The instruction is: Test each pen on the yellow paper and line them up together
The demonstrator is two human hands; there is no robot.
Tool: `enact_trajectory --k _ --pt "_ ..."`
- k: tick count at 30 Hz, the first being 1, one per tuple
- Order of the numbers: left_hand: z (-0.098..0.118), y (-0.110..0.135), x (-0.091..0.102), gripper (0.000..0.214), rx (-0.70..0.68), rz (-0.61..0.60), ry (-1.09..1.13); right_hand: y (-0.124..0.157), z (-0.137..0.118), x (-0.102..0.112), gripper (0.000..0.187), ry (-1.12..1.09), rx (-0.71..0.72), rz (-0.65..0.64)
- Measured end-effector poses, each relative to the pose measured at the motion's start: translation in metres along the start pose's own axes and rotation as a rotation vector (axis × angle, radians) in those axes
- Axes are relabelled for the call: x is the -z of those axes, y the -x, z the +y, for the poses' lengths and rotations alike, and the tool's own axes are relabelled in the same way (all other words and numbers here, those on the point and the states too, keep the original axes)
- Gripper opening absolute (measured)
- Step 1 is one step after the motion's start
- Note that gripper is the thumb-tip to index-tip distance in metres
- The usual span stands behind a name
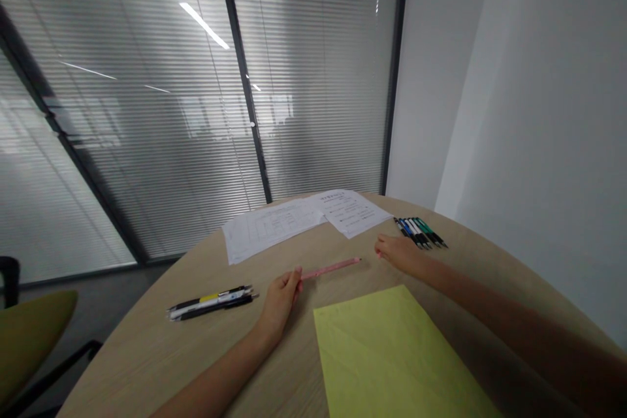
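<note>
Slim yellow, white and black pens [211, 305] lie grouped left, blue-white-green pens [417, 232] right; the left hand [281, 298] grips a thin pink pencil [333, 268], not yet laid down, the right hand's [394, 251] fingers curled, seemingly empty.

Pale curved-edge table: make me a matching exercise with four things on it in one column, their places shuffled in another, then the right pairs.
1. Slim pink pencil
2. Flat yellow paper sheet
3. Printed white paper sheets
4. Row of blue, white and green pens

A. Along the table's far edge
B. Close beside the right hand
C. Held in the left hand
D. Cut off by the picture's bottom edge

Pairs: 1-C, 2-D, 3-A, 4-B
</note>
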State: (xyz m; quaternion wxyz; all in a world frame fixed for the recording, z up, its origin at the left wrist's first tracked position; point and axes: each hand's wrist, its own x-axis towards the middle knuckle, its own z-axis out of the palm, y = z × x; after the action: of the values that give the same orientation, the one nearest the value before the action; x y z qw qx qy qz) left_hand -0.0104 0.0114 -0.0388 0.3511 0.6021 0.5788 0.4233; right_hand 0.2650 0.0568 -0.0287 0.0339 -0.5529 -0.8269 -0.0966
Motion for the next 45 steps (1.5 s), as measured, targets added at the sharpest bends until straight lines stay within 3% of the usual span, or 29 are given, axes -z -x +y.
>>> enact_trajectory --k 7,10,14,22,27,32,40,45 --pt "0.003 0.001 0.000 0.050 0.004 -0.022 0.003 -0.003 0.010 -0.005 0.017 -0.223 -0.054 0.010" --pt "0.002 0.000 0.000 0.051 0.001 -0.044 0.008 0.000 0.010 -0.004 0.021 -0.270 -0.047 0.071" --pt "0.001 0.000 0.000 0.052 0.002 -0.059 0.001 0.010 -0.002 -0.002 0.022 -0.420 -0.015 0.172" --pt "0.001 0.000 0.001 0.050 -0.016 -0.089 -0.028 0.029 -0.035 -0.004 0.015 -0.743 0.022 0.226" --pt "0.001 0.000 0.000 0.048 -0.014 -0.078 -0.028 0.026 -0.032 -0.007 0.012 -0.780 -0.005 0.222" --pt "0.002 0.001 0.002 0.049 0.022 -0.037 0.007 0.021 -0.013 -0.013 0.015 -0.785 -0.037 0.234" --pt "-0.004 -0.002 0.002 0.050 0.031 0.010 0.091 0.022 0.014 -0.004 0.023 -0.897 -0.204 0.195" --pt "-0.008 -0.005 0.003 0.051 0.006 0.024 0.080 0.023 0.011 -0.007 0.019 -0.718 -0.255 0.299"
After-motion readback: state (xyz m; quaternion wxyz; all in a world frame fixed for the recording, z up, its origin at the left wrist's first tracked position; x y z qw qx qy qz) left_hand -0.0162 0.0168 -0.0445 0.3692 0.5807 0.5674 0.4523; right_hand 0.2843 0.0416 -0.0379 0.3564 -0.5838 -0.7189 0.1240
